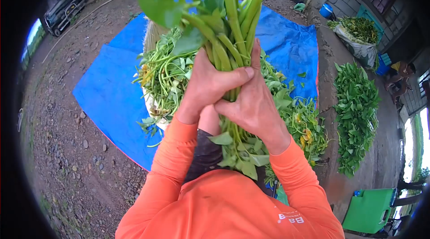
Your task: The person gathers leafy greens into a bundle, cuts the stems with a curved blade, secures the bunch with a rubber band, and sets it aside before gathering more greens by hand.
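Note:
A bunch of thick green stems (230,28) stands up in front of me, cut ends toward the top and leaves hanging below my hands. My left hand (208,82) and my right hand (253,100) need telling by side: the one on the left of the view is my left, its fingers wrapped round the stems. The other wraps them from the right, and the two thumbs cross over the front. Loose leafy stems (168,75) lie on a pale sack to the left of the bunch. More greens with yellowed leaves (304,127) lie to the right.
A blue tarp (112,82) lies under the greens on stony ground. Along the right are a long pile of leafy bunches (356,113), a full sack (358,37), a green plastic chair (367,210) and a seated person (399,77). A vehicle (64,12) stands at the far left.

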Tool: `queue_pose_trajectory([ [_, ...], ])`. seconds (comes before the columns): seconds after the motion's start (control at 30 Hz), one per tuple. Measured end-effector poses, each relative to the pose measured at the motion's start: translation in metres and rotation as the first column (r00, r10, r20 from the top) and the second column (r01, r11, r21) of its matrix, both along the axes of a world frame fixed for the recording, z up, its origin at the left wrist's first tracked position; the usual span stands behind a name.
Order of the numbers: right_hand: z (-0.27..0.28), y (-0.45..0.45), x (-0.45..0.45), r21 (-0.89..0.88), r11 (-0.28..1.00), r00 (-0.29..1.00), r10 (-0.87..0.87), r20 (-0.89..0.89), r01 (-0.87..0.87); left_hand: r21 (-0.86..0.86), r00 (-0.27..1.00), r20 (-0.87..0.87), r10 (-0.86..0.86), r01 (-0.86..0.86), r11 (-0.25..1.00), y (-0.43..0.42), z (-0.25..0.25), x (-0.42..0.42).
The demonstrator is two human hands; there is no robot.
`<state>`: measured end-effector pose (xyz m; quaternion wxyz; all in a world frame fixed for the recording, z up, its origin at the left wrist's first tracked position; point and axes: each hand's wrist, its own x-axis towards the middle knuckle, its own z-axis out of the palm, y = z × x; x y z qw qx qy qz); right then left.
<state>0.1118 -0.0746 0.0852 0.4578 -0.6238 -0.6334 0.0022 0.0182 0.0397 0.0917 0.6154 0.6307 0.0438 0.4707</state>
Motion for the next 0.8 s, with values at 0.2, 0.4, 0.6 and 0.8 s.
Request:
queue_pose_trajectory([
  [0.2,0.011,-0.031,-0.031,-0.219,0.961,0.983,0.145,-0.115,-0.167,0.287,0.746,-0.665,-0.02,0.28,0.916,0.02,0.082,-0.059],
  [0.4,-0.147,-0.163,-0.002,-0.619,0.687,0.783,-0.117,-0.611,-0.38,-0.292,0.499,-0.689,-0.526,0.473,0.831,-0.078,-0.145,-0.04],
  [0.6,-0.147,-0.25,0.026,-0.648,0.757,0.674,-0.44,-0.593,-0.077,0.126,0.31,-0.946,-0.093,0.617,0.777,-0.125,-0.195,-0.015],
  [0.8,-0.152,-0.202,0.036,-0.298,0.906,0.953,-0.269,0.139,0.299,0.164,0.287,-0.958,-0.008,0.57,0.805,-0.13,-0.189,-0.012],
])
